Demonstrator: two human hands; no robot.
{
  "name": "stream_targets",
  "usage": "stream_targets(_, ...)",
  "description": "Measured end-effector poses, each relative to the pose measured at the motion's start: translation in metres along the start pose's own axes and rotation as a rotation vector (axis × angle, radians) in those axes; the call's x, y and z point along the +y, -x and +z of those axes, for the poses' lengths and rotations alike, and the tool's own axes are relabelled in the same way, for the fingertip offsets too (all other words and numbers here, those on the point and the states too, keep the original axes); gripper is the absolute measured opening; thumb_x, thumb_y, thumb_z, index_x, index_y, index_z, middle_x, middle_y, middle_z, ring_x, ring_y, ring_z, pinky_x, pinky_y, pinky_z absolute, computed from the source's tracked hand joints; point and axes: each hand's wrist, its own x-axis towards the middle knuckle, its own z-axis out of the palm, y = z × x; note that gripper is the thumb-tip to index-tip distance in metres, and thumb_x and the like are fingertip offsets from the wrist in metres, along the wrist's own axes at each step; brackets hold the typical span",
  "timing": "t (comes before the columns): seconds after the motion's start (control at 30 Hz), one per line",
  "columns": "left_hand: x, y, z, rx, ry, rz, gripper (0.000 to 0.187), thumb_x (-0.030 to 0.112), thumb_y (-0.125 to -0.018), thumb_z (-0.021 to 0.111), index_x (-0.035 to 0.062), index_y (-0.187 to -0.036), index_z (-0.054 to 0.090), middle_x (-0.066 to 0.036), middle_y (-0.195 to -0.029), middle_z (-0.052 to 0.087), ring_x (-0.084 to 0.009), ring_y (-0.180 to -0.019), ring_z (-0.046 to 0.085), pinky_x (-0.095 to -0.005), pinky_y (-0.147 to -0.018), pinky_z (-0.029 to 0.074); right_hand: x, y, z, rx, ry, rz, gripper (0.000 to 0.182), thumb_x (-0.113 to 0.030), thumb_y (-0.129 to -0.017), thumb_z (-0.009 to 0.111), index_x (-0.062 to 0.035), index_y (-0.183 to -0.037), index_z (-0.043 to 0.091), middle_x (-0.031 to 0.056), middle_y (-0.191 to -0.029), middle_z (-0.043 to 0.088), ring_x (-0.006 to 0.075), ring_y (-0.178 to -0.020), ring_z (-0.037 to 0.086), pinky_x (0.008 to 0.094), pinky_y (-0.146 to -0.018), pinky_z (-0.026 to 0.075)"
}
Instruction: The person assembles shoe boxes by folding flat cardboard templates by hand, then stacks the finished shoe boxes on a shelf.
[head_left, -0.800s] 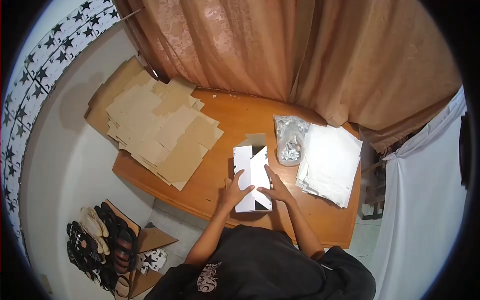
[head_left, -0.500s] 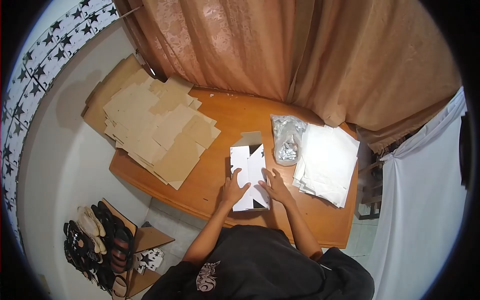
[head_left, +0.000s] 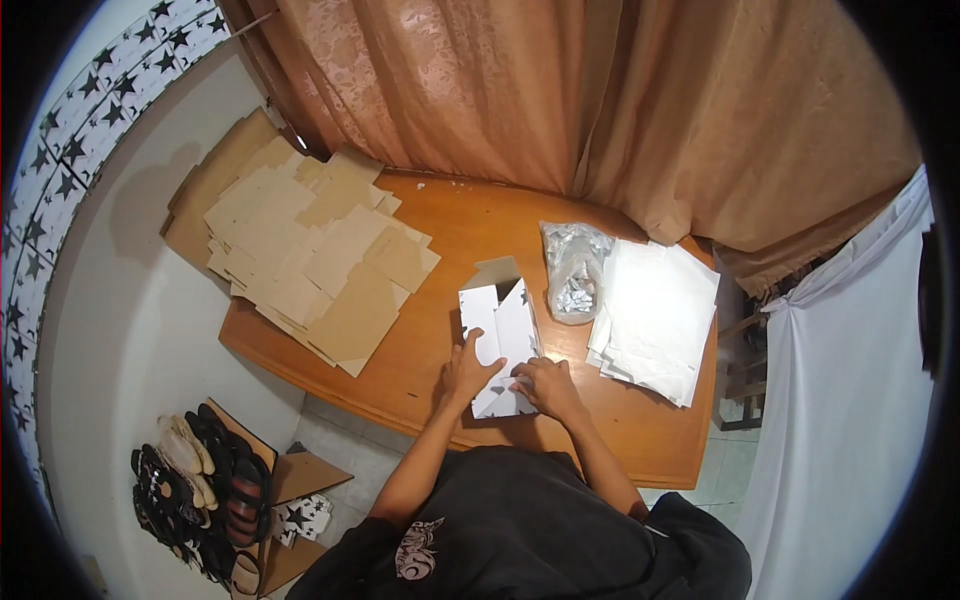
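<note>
A white cardboard box (head_left: pixel 513 325) with black stars lies on the table, its long axis running away from me. At its far end a brown flap (head_left: pixel 496 271) stands up. My left hand (head_left: pixel 466 372) grips the box's left side, fingers along the edge and thumb reaching over the top. On the right, near the closer end, my right hand (head_left: pixel 548 386) has its fingers curled over the edge onto the top panels. The fingertips there partly hide what they press on.
Flat brown cardboard sheets (head_left: pixel 310 240) pile up on the table's left. A clear plastic bag (head_left: pixel 575 275) of small silvery pieces and a stack of white sheets (head_left: pixel 655 320) lie on the right. Sandals (head_left: pixel 200 490) are on a rack at lower left. Curtains (head_left: pixel 450 100) hang behind.
My right hand has moved toward the near end of the box and its fingers have curled in. The box's top panels have shifted, and stars now show on its right side.
</note>
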Motion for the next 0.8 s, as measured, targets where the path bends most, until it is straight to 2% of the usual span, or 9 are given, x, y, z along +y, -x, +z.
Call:
stream_targets(0.13, -0.003, -0.004, 0.002, -0.017, 0.005, -0.01, 0.074, 0.047, -0.074, 0.081, 0.026, -0.135, 0.045, -0.024, -0.111, 0.059, -0.0452, -0.104, 0.062, -0.053, -0.084, 0.051, 0.004, -0.001, 0.009, 0.075, -0.03, 0.071, 0.019, -0.025, -0.086, 0.075, -0.0106, -0.098, 0.07, 0.0116, -0.093, 0.064, 0.0338, -0.096, 0.062, 0.0475, -0.077, 0.046)
stream_targets(0.2, -0.002, -0.004, 0.002, 0.026, 0.044, 0.03, 0.075, 0.044, -0.073, 0.083, 0.0258, -0.135, 0.044, -0.023, -0.111, 0.059, -0.0447, -0.104, 0.062, -0.0529, -0.084, 0.051, 0.013, -0.002, 0.02, 0.168, -0.174, 0.103, 0.02, -0.016, -0.081, 0.079, -0.0078, -0.097, 0.07, 0.0149, -0.097, 0.061, 0.0353, -0.094, 0.062, 0.046, -0.079, 0.049)
stream_targets(0.23, 0.0, -0.003, 0.0, 0.026, 0.044, 0.031, 0.075, 0.044, -0.073, 0.083, 0.0258, -0.135, 0.044, -0.023, -0.111, 0.059, -0.0447, -0.104, 0.062, -0.0529, -0.084, 0.051, 0.013, -0.001, 0.022, 0.169, -0.174, 0.104, 0.02, -0.016, -0.081, 0.079, -0.0078, -0.097, 0.07, 0.0149, -0.097, 0.061, 0.0353, -0.094, 0.062, 0.046, -0.079, 0.049)
stream_targets(0.3, 0.006, -0.001, -0.001, -0.015, 0.04, -0.041, 0.076, 0.043, -0.072, 0.083, 0.0261, -0.135, 0.043, -0.023, -0.111, 0.059, -0.0444, -0.104, 0.062, -0.0525, -0.084, 0.051, 0.012, 0.0, 0.022, 0.181, -0.22, 0.25, 0.023, -0.011, -0.077, 0.081, -0.0045, -0.096, 0.069, 0.0164, -0.102, 0.056, 0.0358, -0.093, 0.061, 0.0433, -0.082, 0.051)
stream_targets(0.4, 0.006, 0.0, 0.002, 0.005, 0.047, -0.023, 0.077, 0.042, -0.071, 0.084, 0.0262, -0.134, 0.043, -0.023, -0.111, 0.059, -0.0442, -0.103, 0.061, -0.0521, -0.084, 0.051, 0.015, 0.0, 0.03, 0.238, -0.194, 0.236, 0.024, -0.01, -0.074, 0.082, -0.0027, -0.094, 0.07, 0.0167, -0.107, 0.054, 0.0355, -0.092, 0.062, 0.0435, -0.08, 0.051)
stream_targets(0.53, 0.015, 0.006, -0.007, -0.015, 0.047, -0.051, 0.076, 0.042, -0.072, 0.084, 0.0265, -0.134, 0.042, -0.023, -0.111, 0.058, -0.0439, -0.103, 0.061, -0.0525, -0.084, 0.051, 0.005, -0.003, 0.028, 0.202, -0.128, 0.271, 0.024, -0.009, -0.072, 0.082, -0.003, -0.093, 0.071, 0.0168, -0.103, 0.056, 0.0357, -0.093, 0.061, 0.0436, -0.08, 0.051)
stream_targets(0.63, 0.018, 0.007, -0.008, 0.0, 0.026, -0.068, 0.076, 0.041, -0.073, 0.083, 0.0265, -0.135, 0.042, -0.022, -0.112, 0.056, -0.0439, -0.103, 0.061, -0.0529, -0.084, 0.051, 0.008, -0.008, 0.04, 0.209, -0.061, 0.198, 0.023, -0.009, -0.071, 0.083, -0.0043, -0.091, 0.073, 0.0167, -0.099, 0.057, 0.0356, -0.094, 0.061, 0.0437, -0.081, 0.051)
stream_targets(0.73, 0.024, 0.008, -0.017, 0.069, 0.013, -0.002, 0.076, 0.04, -0.074, 0.083, 0.0269, -0.136, 0.041, -0.022, -0.115, 0.053, -0.0448, -0.104, 0.061, -0.0538, -0.084, 0.051, 0.002, -0.012, 0.034, 0.258, -0.079, 0.114, 0.022, -0.011, -0.069, 0.084, -0.0056, -0.088, 0.074, 0.0162, -0.095, 0.059, 0.0344, -0.093, 0.061, 0.0442, -0.08, 0.051)
stream_targets(0.8, 0.035, 0.01, -0.029, 0.042, -0.032, -0.076, 0.076, 0.039, -0.075, 0.082, 0.0272, -0.137, 0.041, -0.021, -0.117, 0.051, -0.0459, -0.105, 0.06, -0.0547, -0.085, 0.051, -0.005, -0.011, 0.024, 0.259, 0.013, 0.105, 0.031, -0.014, -0.07, 0.084, -0.0058, -0.098, 0.073, 0.0142, -0.101, 0.059, 0.0336, -0.097, 0.059, 0.0456, -0.081, 0.049)
